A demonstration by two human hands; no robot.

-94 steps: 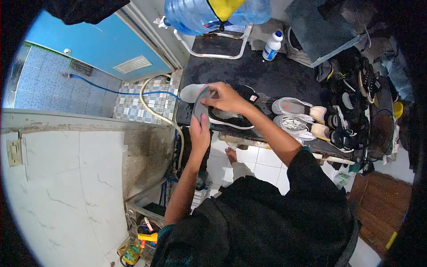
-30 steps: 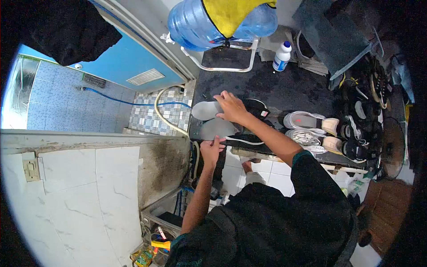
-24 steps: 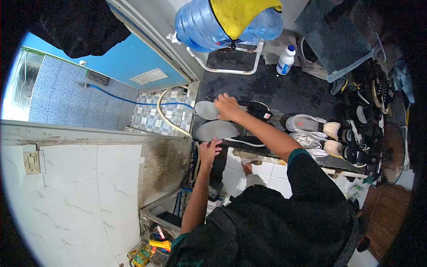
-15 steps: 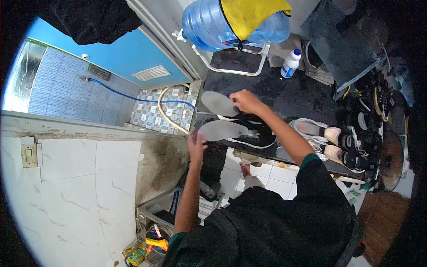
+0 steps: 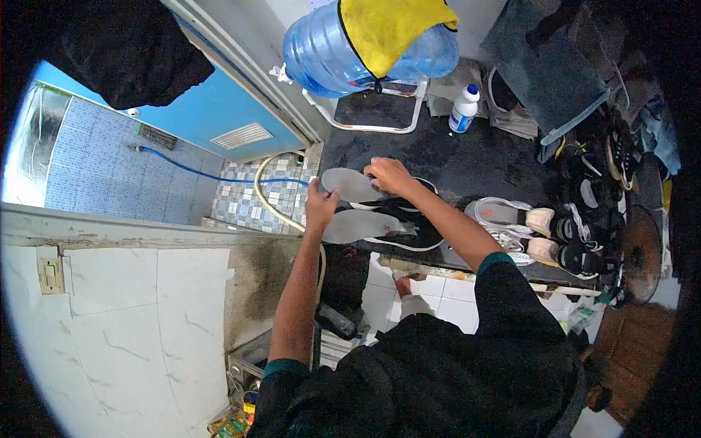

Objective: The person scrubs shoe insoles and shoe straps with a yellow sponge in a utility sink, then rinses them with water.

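Observation:
Two pale grey insoles lie side by side, their left ends sticking out past a pair of black shoes with white sole edges. My right hand [image 5: 389, 176] is closed on the right end of the far insole [image 5: 349, 185]. At that insole's left end, my left hand [image 5: 321, 202] pinches the edge between thumb and fingers. Closer to me, the other insole [image 5: 356, 227] rests partly over the near black shoe [image 5: 422, 231], and neither hand holds it. The far black shoe [image 5: 425, 187] is mostly hidden behind my right hand and forearm.
Right of the black shoes are light shoes [image 5: 496, 212] and more footwear. A white bottle with a blue cap [image 5: 464, 109] stands behind. A large blue water jug [image 5: 312, 55] under a yellow cloth [image 5: 394, 33] rests on a white stand. A hose [image 5: 260, 193] crosses the tiled doorway.
My left hand has moved from the near insole's left end to the far insole's left end. The far insole has come down closer to the shoes. The camera view has shifted slightly.

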